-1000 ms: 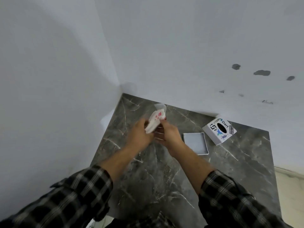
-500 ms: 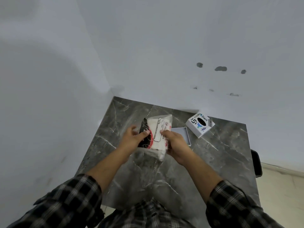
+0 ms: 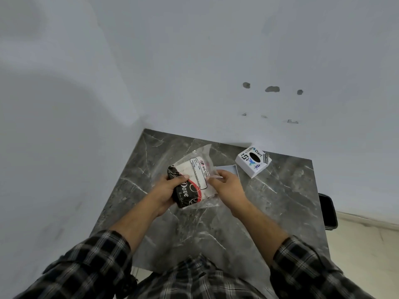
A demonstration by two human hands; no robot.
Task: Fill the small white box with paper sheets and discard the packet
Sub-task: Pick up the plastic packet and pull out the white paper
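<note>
Packet (image 3: 192, 182): a clear plastic wrapper with a black-and-red printed end and a white label, holding a white stack of paper sheets (image 3: 183, 169). It is held above the grey marble bench (image 3: 280, 201), near the bench centre, tilted with its printed end toward 7 o'clock and its loose clear end toward 1 o'clock.

Left hand (image 3: 166, 190): fingers curled closed around the printed end of the packet, thumb laid across the top face, remaining fingers hidden underneath.

Right hand (image 3: 228, 186): positioned at the 3 o'clock side of the packet. Thumb and forefinger are pinched together on the clear wrapper edge beside the label; the other fingers are loosely curled and touch nothing that can be made out.

Small white box (image 3: 253, 161): rests on the bench at 2 o'clock from the hands, close to the wall (image 3: 216, 61), well apart from the packet. Its top face carries stickers and a dark oval opening.

Flat white tray-like piece (image 3: 231, 168): lies on the bench between the right hand and the box, partly covered by the hand.

Dark object (image 3: 328, 210): sits at the 3 o'clock edge of the bench; type cannot be determined.

Both forearms emerge from plaid sleeves (image 3: 86, 266) at 6 o'clock.
</note>
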